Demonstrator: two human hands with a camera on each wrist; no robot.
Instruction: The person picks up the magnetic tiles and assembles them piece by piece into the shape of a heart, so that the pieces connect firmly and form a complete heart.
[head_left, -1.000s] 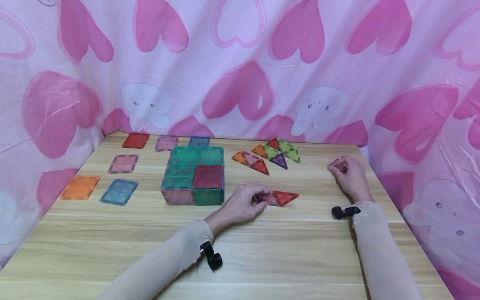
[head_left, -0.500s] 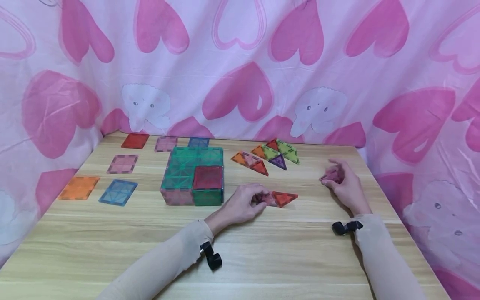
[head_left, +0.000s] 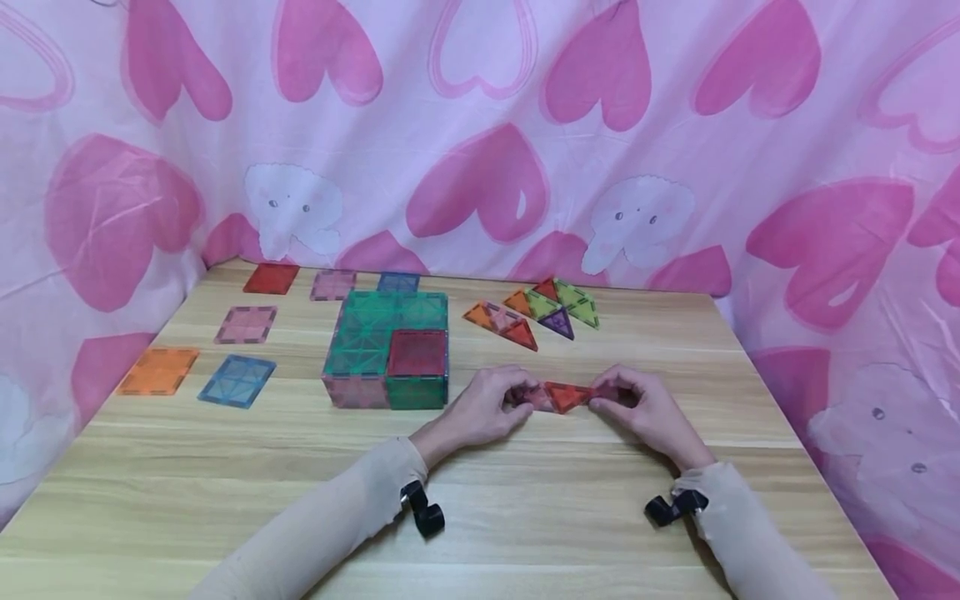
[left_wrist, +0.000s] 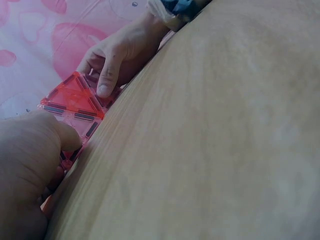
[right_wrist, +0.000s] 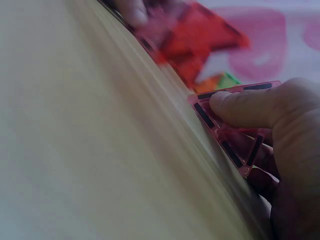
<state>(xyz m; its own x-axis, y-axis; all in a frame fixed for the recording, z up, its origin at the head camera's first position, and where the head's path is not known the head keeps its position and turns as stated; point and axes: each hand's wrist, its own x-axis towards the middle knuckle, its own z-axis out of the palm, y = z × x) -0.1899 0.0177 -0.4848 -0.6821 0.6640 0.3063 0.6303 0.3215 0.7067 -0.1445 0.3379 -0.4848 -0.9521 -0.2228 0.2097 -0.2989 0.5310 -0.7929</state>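
Near the middle of the table my left hand [head_left: 486, 406] pinches a pink translucent magnetic tile [head_left: 539, 398], its left part hidden by the fingers. A red triangular magnetic tile [head_left: 567, 396] adjoins this pink tile on the right, one corner rising in the left wrist view. My right hand [head_left: 647, 410] holds a second pink magnetic tile [right_wrist: 204, 113], a triangle with dark magnet strips, between thumb and fingers. In the head view that tile overlaps the red triangle's right tip; the right wrist view has its corner pointing toward the blurred red triangle [right_wrist: 200, 37].
Left of the hands stands a low box of green, pink and red tiles [head_left: 367, 329]. Several small triangular tiles [head_left: 555, 321] lie behind the hands. Square tiles, including an orange one [head_left: 160, 372] and a blue one [head_left: 237, 381], are spread at the left. A pink curtain [head_left: 480, 167] backs the table.
My right hand has moved left and toward me from the table's right side, bringing the pink triangular tile up to the red triangle. My left hand has stayed in place.
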